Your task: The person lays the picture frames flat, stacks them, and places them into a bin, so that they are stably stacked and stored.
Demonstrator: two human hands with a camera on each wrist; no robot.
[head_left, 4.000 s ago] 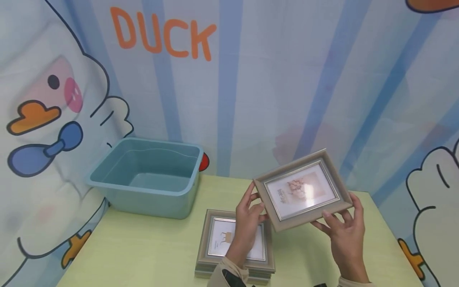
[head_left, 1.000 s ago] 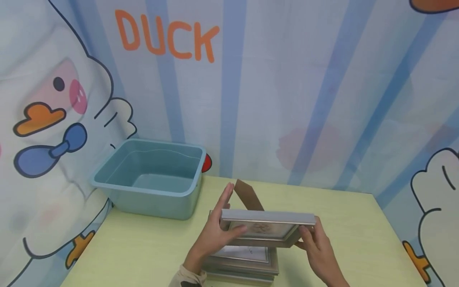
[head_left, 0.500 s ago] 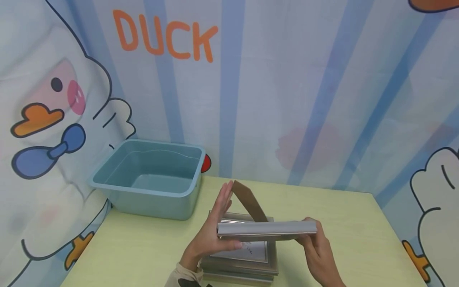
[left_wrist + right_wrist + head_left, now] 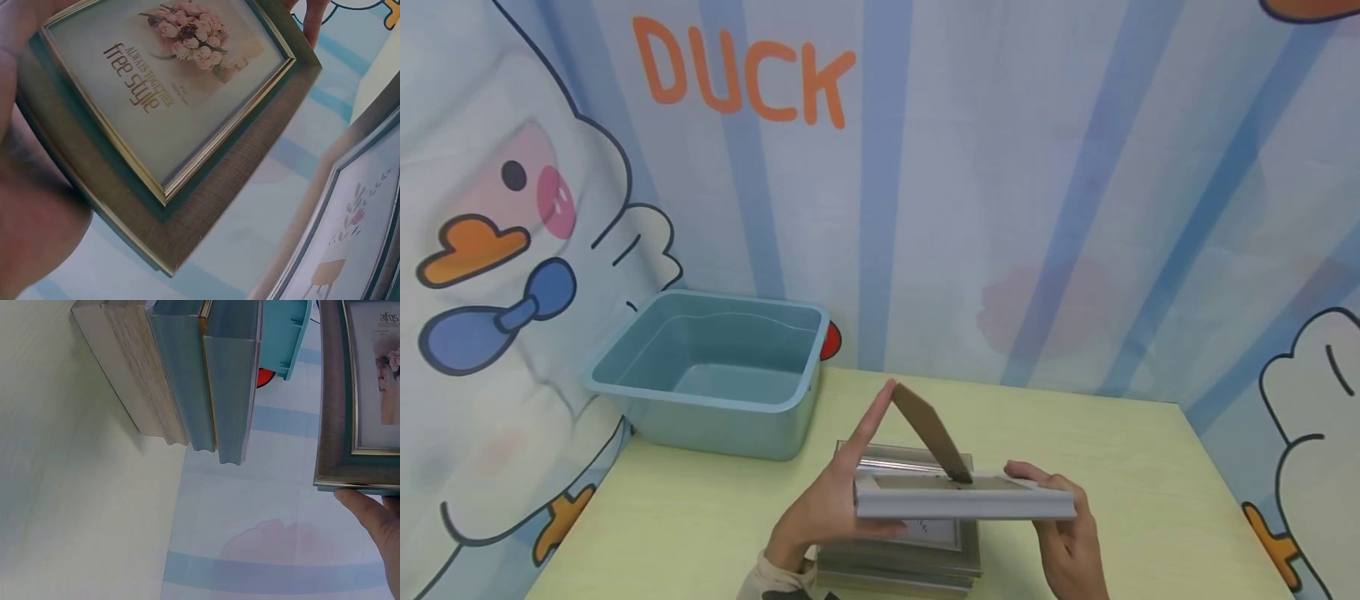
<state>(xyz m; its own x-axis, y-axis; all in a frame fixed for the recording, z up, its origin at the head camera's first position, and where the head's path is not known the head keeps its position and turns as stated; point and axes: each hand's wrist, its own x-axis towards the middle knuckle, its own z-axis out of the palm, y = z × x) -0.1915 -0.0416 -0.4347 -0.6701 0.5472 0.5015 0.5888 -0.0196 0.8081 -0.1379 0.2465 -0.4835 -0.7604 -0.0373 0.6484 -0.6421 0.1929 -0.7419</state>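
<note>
Both hands hold a picture frame (image 4: 962, 504) level over a stack of frames (image 4: 898, 560). A brown stand (image 4: 928, 429) slants up from its back. My left hand (image 4: 820, 512) has the left end between thumb and fingers, the thumb underneath and the straight fingers reaching up to the stand's tip. My right hand (image 4: 1063, 529) grips the right end. In the left wrist view, the held frame's front (image 4: 231, 181) shows a flower picture lettered "free style". The right wrist view has its border (image 4: 334, 425) with right-hand fingers at the edge.
A blue-green plastic tub (image 4: 700, 400) stands at the table's back left, its inside bare. The pale yellow table (image 4: 1112, 475) ends at a duck-printed curtain (image 4: 947, 208). In the right wrist view, the stacked frames (image 4: 181, 369) show edge-on.
The held frame has come down over the stack and turned from face up to back up. Its stand has come into sight. The left fingers have moved from its edge to the stand's tip.
</note>
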